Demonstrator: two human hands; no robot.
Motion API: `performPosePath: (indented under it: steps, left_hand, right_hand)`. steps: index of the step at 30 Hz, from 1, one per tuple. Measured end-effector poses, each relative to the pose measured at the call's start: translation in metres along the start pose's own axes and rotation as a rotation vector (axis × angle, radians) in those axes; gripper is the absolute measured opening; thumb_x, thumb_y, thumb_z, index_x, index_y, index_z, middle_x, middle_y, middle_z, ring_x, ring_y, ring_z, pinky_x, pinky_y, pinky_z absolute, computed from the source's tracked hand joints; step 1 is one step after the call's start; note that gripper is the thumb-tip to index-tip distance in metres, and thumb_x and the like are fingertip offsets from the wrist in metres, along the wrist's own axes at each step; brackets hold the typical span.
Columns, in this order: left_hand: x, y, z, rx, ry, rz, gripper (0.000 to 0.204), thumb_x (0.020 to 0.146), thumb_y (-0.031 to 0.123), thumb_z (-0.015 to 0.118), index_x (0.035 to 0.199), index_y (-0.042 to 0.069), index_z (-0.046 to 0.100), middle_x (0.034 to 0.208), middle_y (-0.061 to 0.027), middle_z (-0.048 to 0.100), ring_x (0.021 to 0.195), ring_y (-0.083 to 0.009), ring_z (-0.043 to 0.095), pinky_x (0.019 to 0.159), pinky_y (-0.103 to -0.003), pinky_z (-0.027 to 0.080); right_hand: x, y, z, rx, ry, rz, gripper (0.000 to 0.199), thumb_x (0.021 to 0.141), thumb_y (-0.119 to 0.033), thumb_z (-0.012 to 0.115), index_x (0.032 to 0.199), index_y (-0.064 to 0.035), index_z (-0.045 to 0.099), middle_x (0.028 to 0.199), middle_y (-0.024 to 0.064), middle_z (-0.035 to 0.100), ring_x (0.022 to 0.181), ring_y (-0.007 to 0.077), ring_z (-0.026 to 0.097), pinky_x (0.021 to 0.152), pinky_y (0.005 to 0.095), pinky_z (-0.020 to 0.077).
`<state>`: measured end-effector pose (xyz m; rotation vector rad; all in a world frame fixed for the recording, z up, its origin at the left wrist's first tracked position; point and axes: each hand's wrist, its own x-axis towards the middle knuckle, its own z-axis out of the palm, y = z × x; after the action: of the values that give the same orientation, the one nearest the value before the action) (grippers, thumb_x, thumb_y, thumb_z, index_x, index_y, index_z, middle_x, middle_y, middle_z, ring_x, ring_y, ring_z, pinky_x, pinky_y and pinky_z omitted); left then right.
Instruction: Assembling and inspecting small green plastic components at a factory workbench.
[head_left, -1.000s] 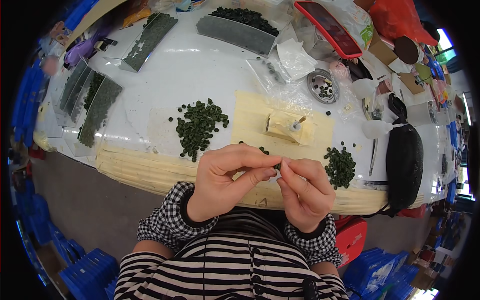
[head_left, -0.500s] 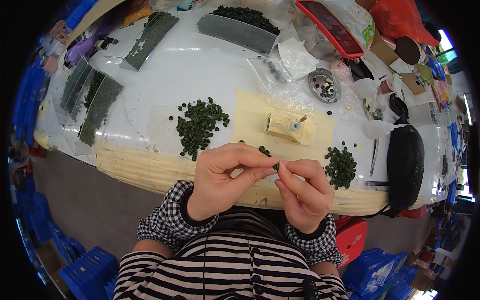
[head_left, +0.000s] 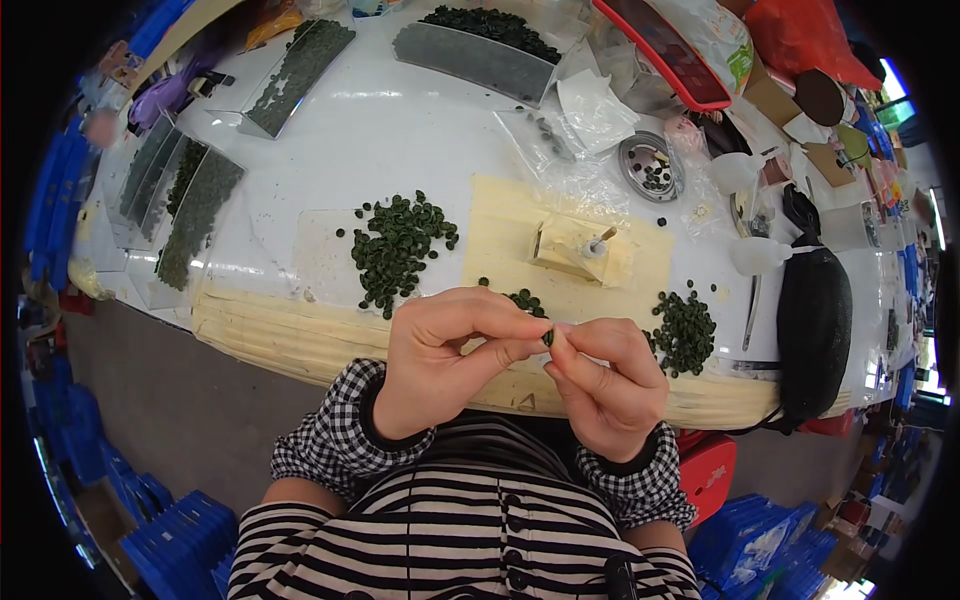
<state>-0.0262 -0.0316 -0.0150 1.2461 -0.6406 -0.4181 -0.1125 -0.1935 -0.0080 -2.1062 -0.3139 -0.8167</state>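
Dark-green rounded piece (head_left: 548, 339), pinched by left hand (head_left: 432, 362) and right hand (head_left: 613, 385), small discs (head_left: 393, 255) heaped on glossy white tabletop (head_left: 335, 150)

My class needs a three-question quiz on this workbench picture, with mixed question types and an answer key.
1. True or false: the left hand and right hand meet at a small dark-green piece.

2. Which of these lies farthest toward the picture's right edge?
A) round metal dish
B) black bag
C) yellow block with the upright post

3. Fill in: the pile of green discs beyond the left hand is ____ than the pile beside the right hand.

Key: 1. true; 2. B; 3. larger
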Motion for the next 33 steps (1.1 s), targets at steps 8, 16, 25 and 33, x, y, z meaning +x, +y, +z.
performPosePath:
  steps: [8,16,25,33]
  left_hand:
    - [-0.0012,-0.0016,-0.0008,-0.011,-0.010,-0.020,0.017,0.082,-0.006,0.067,0.098,0.000,0.071,0.088,-0.0103,0.068,0.080,-0.0127,0.064,0.069,-0.022,0.051]
    - [-0.0013,-0.0012,-0.0009,-0.031,-0.008,-0.034,0.016,0.083,-0.006,0.067,0.097,-0.001,0.071,0.089,-0.0107,0.068,0.081,-0.0136,0.065,0.070,-0.023,0.051]
    - [-0.0011,-0.0018,-0.0011,-0.033,-0.008,-0.023,0.016,0.083,-0.007,0.066,0.097,-0.001,0.071,0.089,-0.0104,0.068,0.081,-0.0135,0.064,0.070,-0.023,0.051]
    - [0.0001,-0.0001,-0.0015,0.034,-0.006,0.017,0.016,0.079,-0.010,0.068,0.093,-0.002,0.070,0.088,-0.0124,0.068,0.079,-0.0148,0.065,0.068,-0.023,0.052]
  right_hand:
    - [0.0005,0.0012,-0.0025,-0.010,-0.037,-0.012,0.035,0.066,0.008,0.076,0.100,0.0015,0.071,0.094,0.0106,0.065,0.077,0.0228,0.063,0.064,0.0299,0.0520]
    - [0.0009,0.0018,-0.0020,-0.007,-0.040,-0.017,0.036,0.065,0.008,0.076,0.100,0.0016,0.071,0.093,0.0105,0.065,0.077,0.0227,0.063,0.064,0.0299,0.0522]
    - [0.0012,0.0017,-0.0028,-0.010,-0.056,-0.011,0.035,0.066,0.008,0.076,0.100,0.0014,0.071,0.094,0.0106,0.065,0.077,0.0230,0.063,0.065,0.0300,0.0524]
    - [0.0016,0.0021,-0.0027,0.008,-0.060,-0.011,0.033,0.067,0.008,0.075,0.099,0.0018,0.071,0.094,0.0111,0.065,0.078,0.0233,0.063,0.065,0.0303,0.0525]
